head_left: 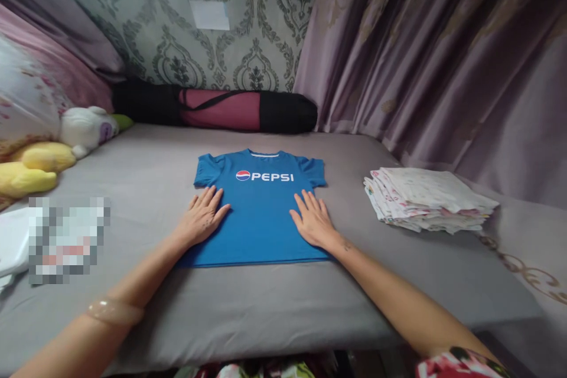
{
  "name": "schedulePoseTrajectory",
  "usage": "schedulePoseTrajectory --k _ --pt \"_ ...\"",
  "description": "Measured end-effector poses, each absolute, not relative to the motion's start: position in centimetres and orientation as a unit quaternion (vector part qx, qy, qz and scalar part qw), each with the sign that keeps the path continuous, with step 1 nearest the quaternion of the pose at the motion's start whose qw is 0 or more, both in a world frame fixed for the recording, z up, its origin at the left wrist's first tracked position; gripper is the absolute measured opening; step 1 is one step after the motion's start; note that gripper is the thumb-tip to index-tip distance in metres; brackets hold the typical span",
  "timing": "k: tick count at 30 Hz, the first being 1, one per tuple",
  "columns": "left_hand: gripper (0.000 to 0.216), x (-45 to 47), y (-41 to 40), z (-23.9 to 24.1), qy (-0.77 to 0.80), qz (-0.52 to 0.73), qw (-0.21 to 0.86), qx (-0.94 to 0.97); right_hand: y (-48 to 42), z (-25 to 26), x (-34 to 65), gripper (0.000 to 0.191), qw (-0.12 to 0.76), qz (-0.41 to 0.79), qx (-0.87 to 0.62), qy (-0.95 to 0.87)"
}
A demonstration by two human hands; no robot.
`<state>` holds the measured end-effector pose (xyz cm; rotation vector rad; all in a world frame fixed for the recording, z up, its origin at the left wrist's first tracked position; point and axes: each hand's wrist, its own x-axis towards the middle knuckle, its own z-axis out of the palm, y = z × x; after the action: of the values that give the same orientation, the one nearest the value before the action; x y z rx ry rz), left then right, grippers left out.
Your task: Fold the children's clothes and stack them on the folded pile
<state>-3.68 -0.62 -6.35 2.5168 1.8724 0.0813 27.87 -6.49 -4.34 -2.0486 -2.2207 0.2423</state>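
A blue T-shirt (261, 224) lies spread face up, its collar pointing away from me and its hem toward me. White lettering and a round red, white and blue logo run across the chest. My left hand (206, 215) rests flat on the shirt's left side, fingers spread, just below the left sleeve. On the opposite side edge my right hand (311, 220) also lies flat with its fingers apart, below the right sleeve. Neither hand grips the cloth. The palms hide small parts of both side edges.
The shirt lies on a grey sheet (261, 301). To the right sits a stack of folded patterned cloths (429, 198). White items (20, 239), partly blurred out, lie at left below plush toys (84, 130). A black and maroon long bag (221, 109) lines the back wall; curtains (398, 59) hang right.
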Motion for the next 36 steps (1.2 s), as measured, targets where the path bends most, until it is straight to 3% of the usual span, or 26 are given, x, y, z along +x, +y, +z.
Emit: schedulePoseTrajectory --k 5,9,12,18,27,36 --pt "0.066 -5.7 -1.2 -6.4 0.608 0.008 -0.019 0.794 -7.7 -4.2 31.7 0.064 0.050 0.084 -0.666 -0.740" --pt "0.054 -5.0 0.1 -4.1 0.584 0.032 -0.067 0.808 -4.3 -2.8 34.1 0.049 0.111 0.116 -0.641 -0.751" --pt "0.045 -1.8 3.0 -2.1 0.534 0.071 -0.052 0.841 1.3 -1.7 35.8 0.043 0.159 0.121 -0.680 -0.705" --pt "0.033 9.1 10.2 -2.1 0.376 0.135 0.067 0.914 10.8 -1.9 37.9 0.034 0.155 0.070 -0.764 -0.622" --pt "0.030 17.5 14.9 -4.8 0.406 0.156 0.055 0.899 13.6 -3.7 39.2 0.024 0.142 0.106 -0.797 -0.578" --pt "0.054 18.3 14.7 -6.8 0.471 0.131 0.033 0.872 11.8 -3.5 36.3 0.035 0.195 0.076 -0.852 -0.480"
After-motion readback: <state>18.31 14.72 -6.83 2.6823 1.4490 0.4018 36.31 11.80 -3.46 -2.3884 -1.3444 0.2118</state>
